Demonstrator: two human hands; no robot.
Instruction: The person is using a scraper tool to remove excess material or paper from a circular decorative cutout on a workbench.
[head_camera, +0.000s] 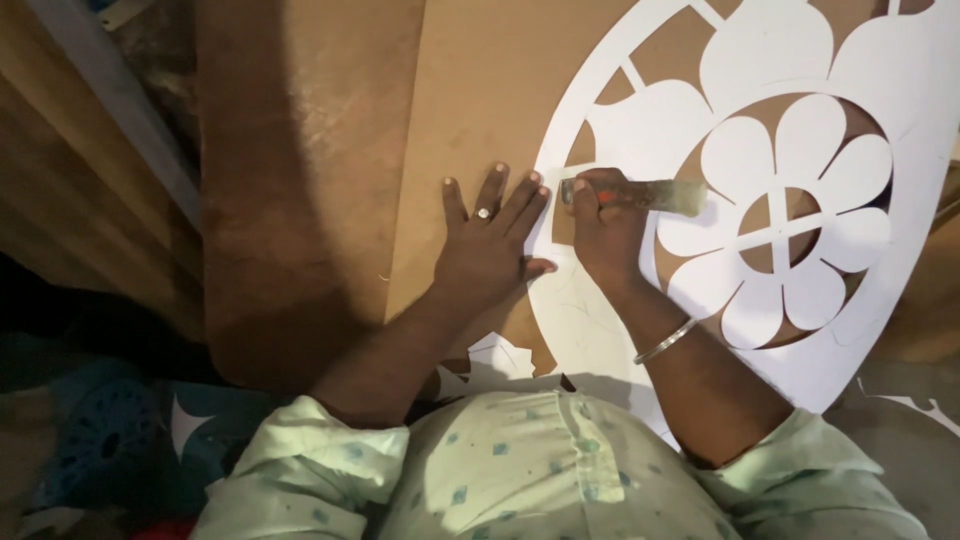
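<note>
While my left hand (487, 252) presses flat, fingers spread, on the brown board (470, 110), my right hand (603, 232) grips a cutting tool (640, 195) at the white flower stencil's (790, 190) left rim. Most petals look already cut out; this edge seems unfinished.

Craft workshop: stencil (760, 200), brown boards (300, 200)

no packages, no labels, no signs, no screens anywhere in view

White floral stencil (790, 150), brown board (470, 100)
</note>
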